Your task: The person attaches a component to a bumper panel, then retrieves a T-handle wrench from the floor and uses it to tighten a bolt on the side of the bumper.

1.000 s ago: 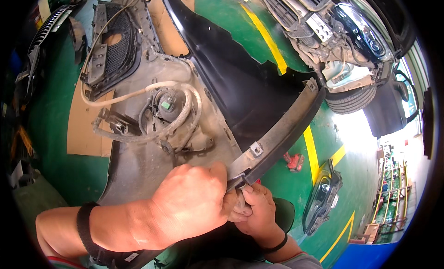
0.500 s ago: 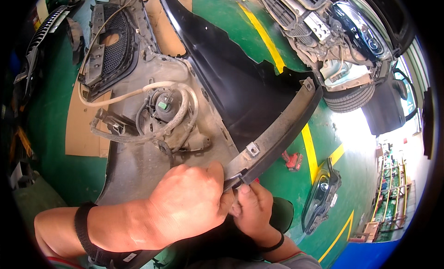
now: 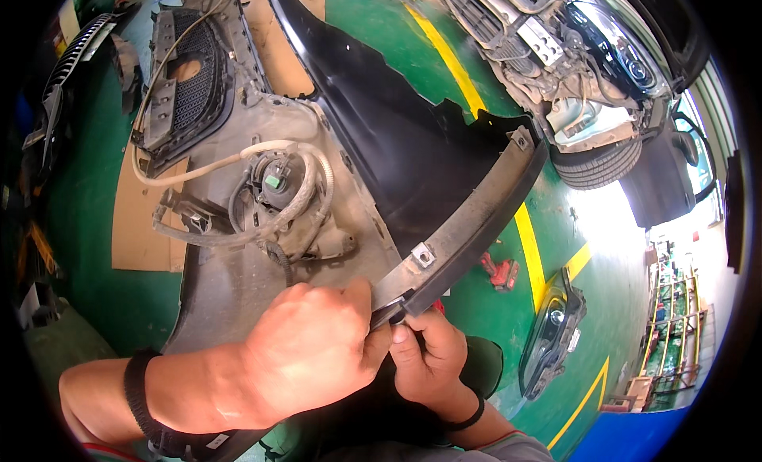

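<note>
My left hand point(image 3: 309, 355) is closed around the near end of a long curved strip point(image 3: 468, 216), dusty grey inside with a black outer edge and metal clips. Beside it, my right hand point(image 3: 432, 355) pinches the black tip of the same strip between thumb and bent fingers. Knuckles hide the exact grip of both. The strip runs up and right, along a glossy black fender-like panel point(image 3: 381, 136). Left of that lies a dusty grey bumper cover point(image 3: 230, 279), inner side up, carrying a round lamp point(image 3: 278, 180) and a looped beige hose point(image 3: 214, 168).
A mesh grille point(image 3: 194, 65) and cardboard point(image 3: 139, 224) lie at left. On the green floor to the right are a red power tool point(image 3: 500, 271) and a loose headlight point(image 3: 552, 335). Beyond stands a car with its front stripped, its tyre point(image 3: 599, 167) showing. A shelf rack point(image 3: 675, 327) is at far right.
The strip and the panel have shifted slightly left in view. My left hand has moved a little left, and the right thumb has slid down and left along the tip.
</note>
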Motion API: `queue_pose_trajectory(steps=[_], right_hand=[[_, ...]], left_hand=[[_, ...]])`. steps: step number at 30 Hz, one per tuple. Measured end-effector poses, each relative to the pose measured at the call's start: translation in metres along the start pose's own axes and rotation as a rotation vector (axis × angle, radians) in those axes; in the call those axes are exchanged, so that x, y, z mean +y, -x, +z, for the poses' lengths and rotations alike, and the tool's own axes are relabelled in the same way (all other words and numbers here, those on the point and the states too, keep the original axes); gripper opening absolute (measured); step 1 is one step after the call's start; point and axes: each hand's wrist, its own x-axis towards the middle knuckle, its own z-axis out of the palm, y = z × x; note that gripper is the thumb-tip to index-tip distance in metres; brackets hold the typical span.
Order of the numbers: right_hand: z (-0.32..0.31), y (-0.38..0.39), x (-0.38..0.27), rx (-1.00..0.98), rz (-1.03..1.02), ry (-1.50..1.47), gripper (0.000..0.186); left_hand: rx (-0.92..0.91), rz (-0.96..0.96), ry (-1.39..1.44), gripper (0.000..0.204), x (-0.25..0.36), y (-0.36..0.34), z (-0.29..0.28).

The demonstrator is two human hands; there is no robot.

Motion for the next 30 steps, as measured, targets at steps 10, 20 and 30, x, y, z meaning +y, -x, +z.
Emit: queue_pose_trajectory(steps=[10, 20, 30], right_hand=[[0.001, 0.0, -0.004, -0.176, 0.764, -1.58, 0.028], [0.005, -0.005, 0.002, 0.076, -0.112, 0.152, 0.018], [0.01, 0.002, -0.013, 0.054, 0.411, -0.658, 0.014]], left_hand=[[-0.006, 0.014, -0.022, 0.024, -0.002, 0.002, -0.003], [-0.025, -0.033, -0.015, 0.024, -0.001, -0.001, 0.0], [0.013, 0.002, -0.045, 0.022, 0.0, 0.002, -0.001]])
